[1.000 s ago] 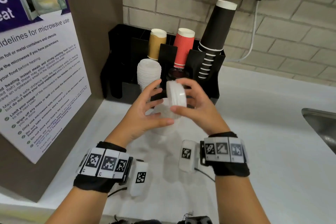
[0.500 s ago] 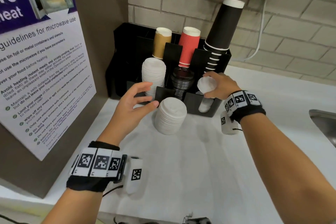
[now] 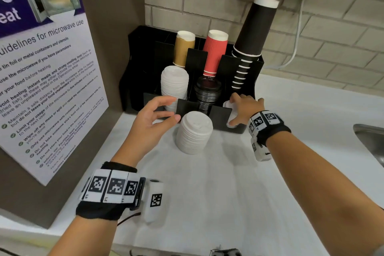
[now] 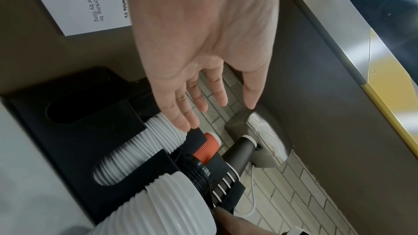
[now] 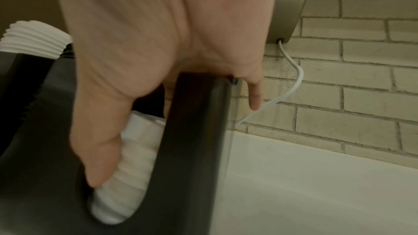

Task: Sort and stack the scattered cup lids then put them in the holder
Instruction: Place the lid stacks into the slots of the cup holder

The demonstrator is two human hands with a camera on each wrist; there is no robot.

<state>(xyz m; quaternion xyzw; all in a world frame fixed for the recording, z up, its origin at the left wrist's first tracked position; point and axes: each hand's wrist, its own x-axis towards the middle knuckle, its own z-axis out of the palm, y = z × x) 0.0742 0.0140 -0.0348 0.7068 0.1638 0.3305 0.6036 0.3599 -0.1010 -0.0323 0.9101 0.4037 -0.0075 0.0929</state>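
White lids (image 3: 232,114) sit low in the right front slot of the black holder (image 3: 220,117), where the right hand (image 3: 245,108) grips them, thumb along the stack; 0.5 s ago they rode higher. Beside the loose lid stack (image 3: 194,132) on the counter (image 3: 228,183), the left hand (image 3: 152,119) hovers with fingers spread, holding nothing, barely shifted.
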